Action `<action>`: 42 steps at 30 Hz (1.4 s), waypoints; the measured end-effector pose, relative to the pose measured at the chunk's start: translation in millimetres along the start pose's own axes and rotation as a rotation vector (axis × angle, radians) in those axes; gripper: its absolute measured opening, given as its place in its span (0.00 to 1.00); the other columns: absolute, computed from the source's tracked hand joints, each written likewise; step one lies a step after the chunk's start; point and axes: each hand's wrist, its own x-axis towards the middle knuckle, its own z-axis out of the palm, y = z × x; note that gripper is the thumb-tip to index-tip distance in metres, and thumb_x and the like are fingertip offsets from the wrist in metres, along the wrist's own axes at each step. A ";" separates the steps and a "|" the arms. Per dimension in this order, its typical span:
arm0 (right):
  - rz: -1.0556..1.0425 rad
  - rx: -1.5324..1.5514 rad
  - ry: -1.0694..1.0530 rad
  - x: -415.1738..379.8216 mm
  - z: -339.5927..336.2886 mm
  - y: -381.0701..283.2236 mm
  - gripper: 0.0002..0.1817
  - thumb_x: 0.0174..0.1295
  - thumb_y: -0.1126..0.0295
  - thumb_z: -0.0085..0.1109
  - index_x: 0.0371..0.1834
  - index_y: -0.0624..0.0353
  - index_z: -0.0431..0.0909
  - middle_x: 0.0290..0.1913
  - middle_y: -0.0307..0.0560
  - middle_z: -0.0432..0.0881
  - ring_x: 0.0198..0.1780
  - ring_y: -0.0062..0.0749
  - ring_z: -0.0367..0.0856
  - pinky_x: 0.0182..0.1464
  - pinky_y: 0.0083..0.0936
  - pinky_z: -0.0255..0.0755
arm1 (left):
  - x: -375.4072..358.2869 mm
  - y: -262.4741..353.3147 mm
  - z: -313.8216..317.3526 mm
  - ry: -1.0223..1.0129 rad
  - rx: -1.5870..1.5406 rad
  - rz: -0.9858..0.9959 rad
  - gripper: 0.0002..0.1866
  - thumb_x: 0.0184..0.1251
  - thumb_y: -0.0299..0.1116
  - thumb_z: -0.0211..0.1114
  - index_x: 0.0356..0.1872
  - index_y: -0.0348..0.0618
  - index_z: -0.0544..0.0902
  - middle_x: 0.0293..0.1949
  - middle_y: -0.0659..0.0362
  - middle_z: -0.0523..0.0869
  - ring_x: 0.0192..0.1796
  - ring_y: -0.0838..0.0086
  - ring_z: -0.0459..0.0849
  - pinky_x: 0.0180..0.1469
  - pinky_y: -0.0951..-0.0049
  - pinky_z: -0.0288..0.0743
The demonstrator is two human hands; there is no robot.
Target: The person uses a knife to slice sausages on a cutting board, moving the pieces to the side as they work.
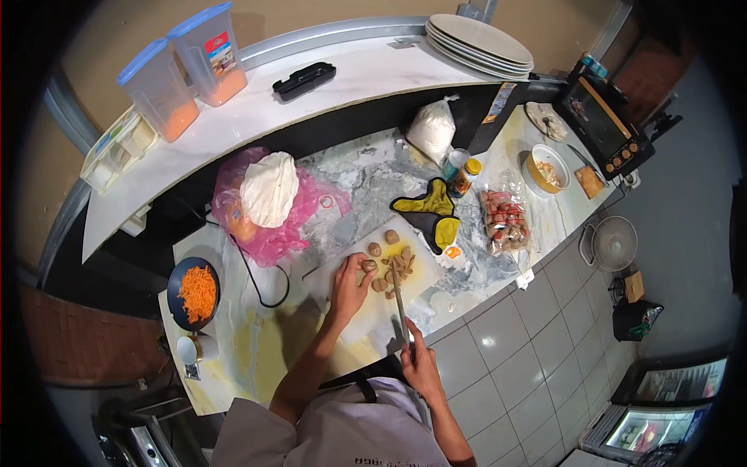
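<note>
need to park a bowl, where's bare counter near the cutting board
Bare marble lies left of the cutting board, between it and the plate of grated carrot, and behind it toward the white flour bag. Crowded: the board's far end, where the left hand holds meatballs and the right hand works the knife; also right, by the yellow cloth and packet.

Cutting board (354, 300) on desk (257, 342), in front of person. Meatballs (387, 265) on board. Bowl of carrot shreds (194, 293) far left of board. Bag (268, 204) behind board. Packet (504, 220) right of board. Plates (480, 43) on shelf (257, 109) behind desk.
</note>
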 end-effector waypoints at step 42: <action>0.144 -0.095 -0.134 -9.8 60.7 -0.6 0.48 0.68 0.82 0.56 0.89 0.45 0.46 0.27 0.61 0.82 0.29 0.61 0.84 0.39 0.44 0.78 | -41.0 -0.4 -41.2 -0.222 -0.213 -0.248 0.14 0.72 0.28 0.72 0.55 0.35 0.87 0.49 0.52 0.89 0.44 0.68 0.92 0.47 0.70 0.86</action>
